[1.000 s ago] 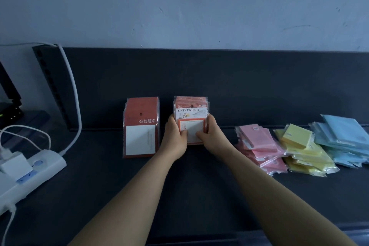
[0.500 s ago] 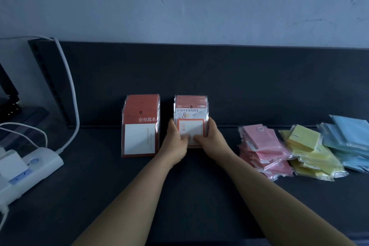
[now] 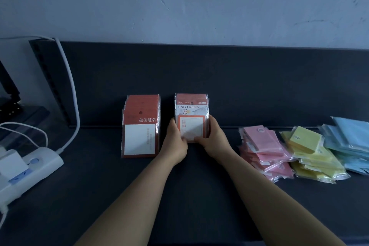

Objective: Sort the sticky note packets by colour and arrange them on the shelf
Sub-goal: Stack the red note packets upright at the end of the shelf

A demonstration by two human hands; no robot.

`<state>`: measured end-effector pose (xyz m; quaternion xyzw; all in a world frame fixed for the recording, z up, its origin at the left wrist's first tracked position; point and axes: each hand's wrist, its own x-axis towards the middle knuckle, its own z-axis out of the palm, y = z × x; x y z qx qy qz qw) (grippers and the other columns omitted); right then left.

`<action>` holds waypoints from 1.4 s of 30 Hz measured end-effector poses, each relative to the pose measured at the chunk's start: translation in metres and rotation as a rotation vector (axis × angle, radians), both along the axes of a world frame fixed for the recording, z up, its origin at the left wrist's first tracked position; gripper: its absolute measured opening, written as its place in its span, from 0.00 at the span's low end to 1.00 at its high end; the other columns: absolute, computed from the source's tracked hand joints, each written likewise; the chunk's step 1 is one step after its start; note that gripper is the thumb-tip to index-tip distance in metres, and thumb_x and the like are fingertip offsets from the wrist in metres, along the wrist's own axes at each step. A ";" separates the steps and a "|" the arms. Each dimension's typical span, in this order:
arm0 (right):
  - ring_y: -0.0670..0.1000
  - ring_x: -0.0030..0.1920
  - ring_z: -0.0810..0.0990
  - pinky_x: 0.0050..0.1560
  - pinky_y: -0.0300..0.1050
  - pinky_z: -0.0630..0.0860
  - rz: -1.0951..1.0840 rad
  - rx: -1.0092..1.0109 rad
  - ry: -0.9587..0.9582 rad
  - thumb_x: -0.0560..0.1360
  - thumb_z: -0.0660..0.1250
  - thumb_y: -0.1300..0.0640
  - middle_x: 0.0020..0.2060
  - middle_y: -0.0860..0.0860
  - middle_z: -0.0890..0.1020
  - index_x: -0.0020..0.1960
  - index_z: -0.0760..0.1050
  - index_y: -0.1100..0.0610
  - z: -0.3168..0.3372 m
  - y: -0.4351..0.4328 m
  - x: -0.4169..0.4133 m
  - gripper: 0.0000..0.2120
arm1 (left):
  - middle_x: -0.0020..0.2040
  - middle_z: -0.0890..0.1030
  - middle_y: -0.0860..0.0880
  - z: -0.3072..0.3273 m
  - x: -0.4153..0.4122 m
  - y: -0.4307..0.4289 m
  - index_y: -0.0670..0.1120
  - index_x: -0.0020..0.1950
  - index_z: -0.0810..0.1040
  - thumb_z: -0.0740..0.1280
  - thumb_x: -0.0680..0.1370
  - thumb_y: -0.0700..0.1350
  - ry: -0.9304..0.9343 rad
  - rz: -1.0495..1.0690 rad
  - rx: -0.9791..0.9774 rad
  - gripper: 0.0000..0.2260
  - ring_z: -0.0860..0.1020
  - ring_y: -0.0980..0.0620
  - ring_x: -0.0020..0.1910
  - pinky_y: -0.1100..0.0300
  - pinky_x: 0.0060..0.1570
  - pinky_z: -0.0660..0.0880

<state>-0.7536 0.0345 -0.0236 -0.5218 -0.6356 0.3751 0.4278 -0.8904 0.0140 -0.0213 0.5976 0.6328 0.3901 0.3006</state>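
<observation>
Squaring orange University stack (image 3: 191, 110) mid-frame, barely shifted since second ago; our left hand (image 3: 176, 142), right hand (image 3: 214, 140) grip its sides. We judge it nearly settled beside red stack (image 3: 140, 126).

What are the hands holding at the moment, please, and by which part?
The left hand and right hand hold the upright stack of orange packets by its lower side edges.
</observation>
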 end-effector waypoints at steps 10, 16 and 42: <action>0.43 0.53 0.76 0.43 0.27 0.67 -0.045 0.028 -0.066 0.69 0.75 0.60 0.53 0.43 0.77 0.66 0.68 0.52 0.000 0.003 -0.004 0.29 | 0.69 0.72 0.49 -0.002 -0.001 0.006 0.49 0.75 0.59 0.63 0.79 0.38 -0.060 0.102 0.020 0.26 0.71 0.49 0.67 0.58 0.64 0.68; 0.35 0.47 0.74 0.42 0.26 0.68 -0.040 0.048 -0.038 0.66 0.78 0.54 0.51 0.39 0.76 0.65 0.69 0.49 0.000 -0.003 -0.004 0.31 | 0.70 0.72 0.50 -0.007 -0.003 0.008 0.49 0.77 0.58 0.66 0.79 0.41 -0.086 0.127 0.040 0.29 0.71 0.50 0.68 0.57 0.64 0.68; 0.46 0.74 0.59 0.65 0.30 0.53 -0.124 0.181 -0.296 0.82 0.54 0.58 0.75 0.51 0.60 0.76 0.56 0.59 0.067 -0.072 0.032 0.23 | 0.68 0.69 0.53 0.045 0.034 -0.051 0.46 0.75 0.61 0.62 0.80 0.42 -0.062 0.015 0.242 0.23 0.69 0.54 0.67 0.59 0.65 0.68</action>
